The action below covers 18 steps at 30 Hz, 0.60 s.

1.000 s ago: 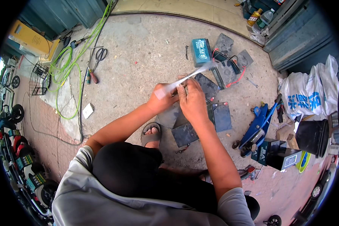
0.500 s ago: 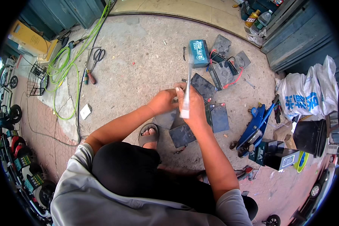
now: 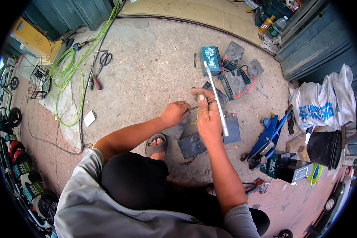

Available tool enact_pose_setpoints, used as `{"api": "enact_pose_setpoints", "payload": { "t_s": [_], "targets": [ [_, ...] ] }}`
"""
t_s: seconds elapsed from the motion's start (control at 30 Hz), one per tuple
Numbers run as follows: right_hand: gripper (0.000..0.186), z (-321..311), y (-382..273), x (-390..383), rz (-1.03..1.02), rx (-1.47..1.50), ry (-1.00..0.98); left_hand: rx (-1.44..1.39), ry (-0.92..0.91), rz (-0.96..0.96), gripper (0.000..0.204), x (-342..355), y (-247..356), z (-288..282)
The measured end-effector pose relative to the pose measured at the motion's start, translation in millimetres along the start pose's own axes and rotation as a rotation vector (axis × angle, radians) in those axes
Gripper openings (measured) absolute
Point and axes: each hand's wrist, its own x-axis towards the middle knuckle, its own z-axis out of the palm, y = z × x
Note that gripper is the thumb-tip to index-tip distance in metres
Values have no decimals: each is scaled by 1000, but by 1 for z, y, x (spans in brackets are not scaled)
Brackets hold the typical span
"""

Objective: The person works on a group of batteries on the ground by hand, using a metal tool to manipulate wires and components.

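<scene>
1. Nearest, the person's left hand [image 3: 173, 114] has its fingers curled on one end of a thin dark rod [image 3: 195, 107]; the tip is hidden.
2. The right hand [image 3: 209, 119] grasps the same rod between thumb and fingers. A silver bar [image 3: 210, 79] lies crosswise to the rod, at the right hand.
3. Below the rod, above the floor, a yellow wire [image 3: 196, 118] curves beside a dark block [image 3: 192, 145].
4. At the right there is a blue jack [image 3: 267, 137], and near it a black box [image 3: 297, 170] bearing a white label, too small to read.
5. Farther, a teal box [image 3: 211, 59] carries white printed writing, and a white sack [image 3: 323, 101] shows large blue characters.
6. At the left, scissors [image 3: 105, 59] lie near a red-handled screwdriver [image 3: 98, 84].
7. Far at the upper right stands a yellow bottle [image 3: 266, 24] with a label.
</scene>
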Motion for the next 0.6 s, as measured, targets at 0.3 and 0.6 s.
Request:
{"api": "enact_pose_setpoints", "payload": {
  "t_s": [0.3,0.6],
  "targets": [
    [55,-51,-38,13,95,880,157,-65,46,-30,25,-23,13,-25],
    [29,-95,-11,13,429,1188,624,212,215,133,29,-46,10,-34]
  ]
}}
